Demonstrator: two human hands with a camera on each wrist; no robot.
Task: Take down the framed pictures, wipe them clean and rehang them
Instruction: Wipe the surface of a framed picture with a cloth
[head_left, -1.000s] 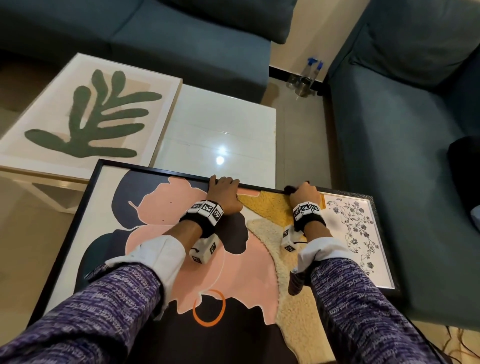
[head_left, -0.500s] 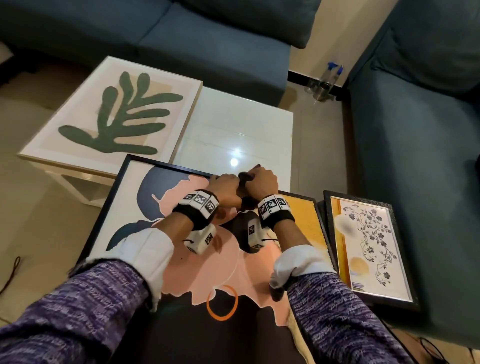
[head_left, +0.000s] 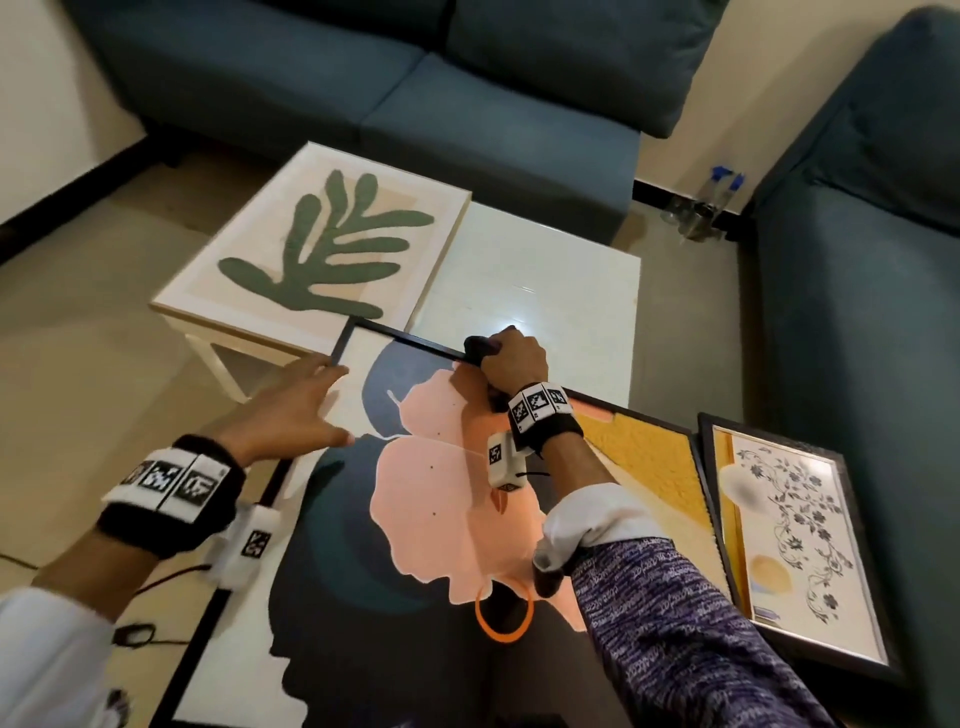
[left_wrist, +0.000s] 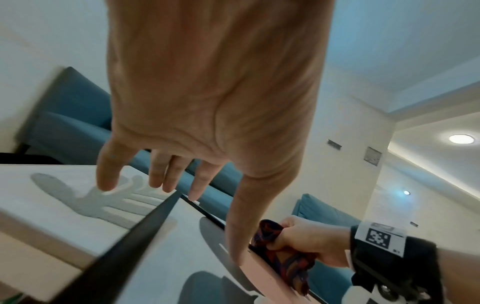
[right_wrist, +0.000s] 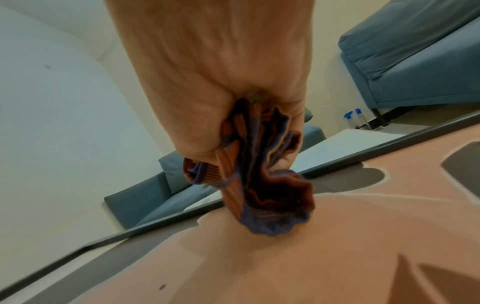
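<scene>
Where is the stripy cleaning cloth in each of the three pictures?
Head view: the cloth is a dark bit poking out of the right hand, at the picture's top edge.
Left wrist view: lower right, bunched in that hand.
Right wrist view: centre, hanging from the fist.
Shared landmark: the big picture's black frame.

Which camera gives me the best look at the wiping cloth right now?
The right wrist view: the cloth fills mid-frame, bunched in the right hand, its striped folds clear. The left wrist view shows it small at the lower right. In the head view the hand hides nearly all of it.
</scene>
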